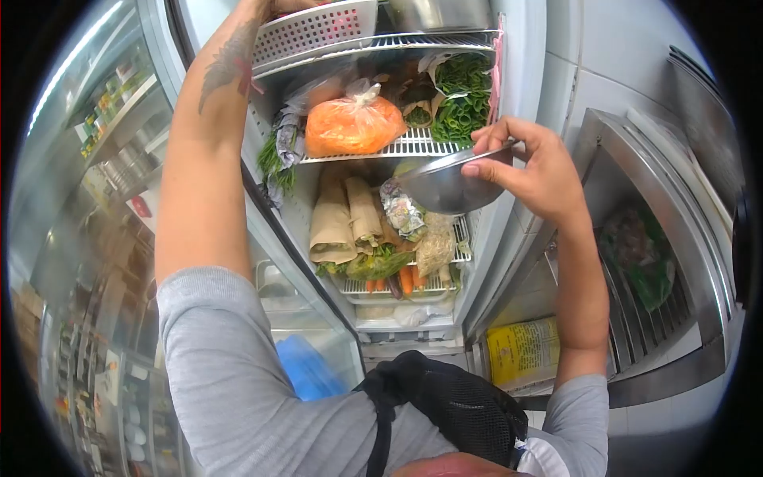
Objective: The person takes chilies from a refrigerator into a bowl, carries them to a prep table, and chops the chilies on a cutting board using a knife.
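Observation:
A metal bowl (457,184) is held by its rim in my right hand (534,165), thumb and fingers pinching the edge, in front of the fridge shelves. My left hand (290,6) reaches up at the top edge of the view, at a white perforated basket (318,33) with something red in it; its fingers are mostly cut off. Below the basket, a bag of shredded orange food (354,126) lies on a wire shelf, with bundles of green leaves (461,99) to its right. Paper-wrapped bundles (334,219) and a foil-like wrapped item (403,209) are on the shelf beneath.
The glass fridge door (298,318) stands open on the left. A large metal pot (441,14) sits beside the basket. Carrots (407,280) lie low in the fridge. On the right are a metal-framed rack (715,318) and a yellow tin (520,351).

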A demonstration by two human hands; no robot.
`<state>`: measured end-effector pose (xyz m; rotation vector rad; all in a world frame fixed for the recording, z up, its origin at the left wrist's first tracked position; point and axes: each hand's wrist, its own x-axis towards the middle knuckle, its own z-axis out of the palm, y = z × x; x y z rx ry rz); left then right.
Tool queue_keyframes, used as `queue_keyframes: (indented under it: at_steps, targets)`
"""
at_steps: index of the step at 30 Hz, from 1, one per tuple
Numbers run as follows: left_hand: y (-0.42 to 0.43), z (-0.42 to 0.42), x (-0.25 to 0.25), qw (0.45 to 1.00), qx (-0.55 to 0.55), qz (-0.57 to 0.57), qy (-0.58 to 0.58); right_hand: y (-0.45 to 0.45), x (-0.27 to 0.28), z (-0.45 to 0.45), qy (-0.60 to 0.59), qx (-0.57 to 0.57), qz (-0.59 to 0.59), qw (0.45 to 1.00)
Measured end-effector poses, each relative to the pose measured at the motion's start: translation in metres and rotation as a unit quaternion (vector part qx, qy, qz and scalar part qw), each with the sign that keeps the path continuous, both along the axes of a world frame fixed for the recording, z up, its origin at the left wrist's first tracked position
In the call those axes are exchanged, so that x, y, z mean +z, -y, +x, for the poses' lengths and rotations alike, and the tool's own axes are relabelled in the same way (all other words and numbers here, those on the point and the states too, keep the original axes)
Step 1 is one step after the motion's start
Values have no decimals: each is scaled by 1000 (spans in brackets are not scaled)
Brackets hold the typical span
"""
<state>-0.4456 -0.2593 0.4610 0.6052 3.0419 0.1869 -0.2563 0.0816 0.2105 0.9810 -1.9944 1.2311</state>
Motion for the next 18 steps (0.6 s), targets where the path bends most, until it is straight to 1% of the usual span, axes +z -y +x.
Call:
queue_keyframes:
  at_steps: [2, 4, 5, 6, 7, 8, 9, 10, 12, 13, 14, 15, 16, 17, 18]
  targets:
    - [3, 2, 4, 999, -9, 42, 26, 7, 9, -5, -1, -3, 7, 1000]
    - [13, -11, 10, 989, -23, 133, 67, 16, 20, -9, -24, -23, 26, 999]
    - [22, -22, 8, 964, -81, 230, 103, 19, 25, -13, -45, -37, 34, 998]
    - [24, -21, 5, 926, -138, 325, 137, 23, 32, -14, -45, -37, 34, 998]
    - [25, -19, 3, 925, -139, 325, 137, 27, 41, -14, -34, -37, 44, 998]
    - [27, -17, 0, 885, -131, 434, 110, 31, 48, -16, -24, -37, 53, 998]
    - [29, -16, -1, 832, -121, 536, 81, 37, 52, -23, -79, -22, 37, 996]
    - [30, -14, 3, 832, -121, 536, 81, 41, 55, -27, -79, -22, 37, 996]
    - [34, -13, 11, 812, -136, 557, 106, 50, 61, -34, -107, -8, 16, 994]
    - [26, -3, 9, 813, -135, 557, 107, 56, 59, -42, -110, 29, -16, 993]
    - [17, 7, 6, 766, -134, 621, 100, 63, 55, -45, -109, 28, -17, 994]
    - [13, 8, 7, 715, -132, 680, 92, 72, 53, -44, -123, 70, -63, 988]
    - [14, 8, 12, 715, -132, 680, 93, 76, 51, -43, -138, 112, -108, 978]
    - [14, 10, 15, 718, -159, 668, 113, 77, 51, -38, -148, 89, -62, 983]
    - [14, 14, 18, 720, -186, 656, 133, 79, 48, -39, -148, 89, -63, 983]
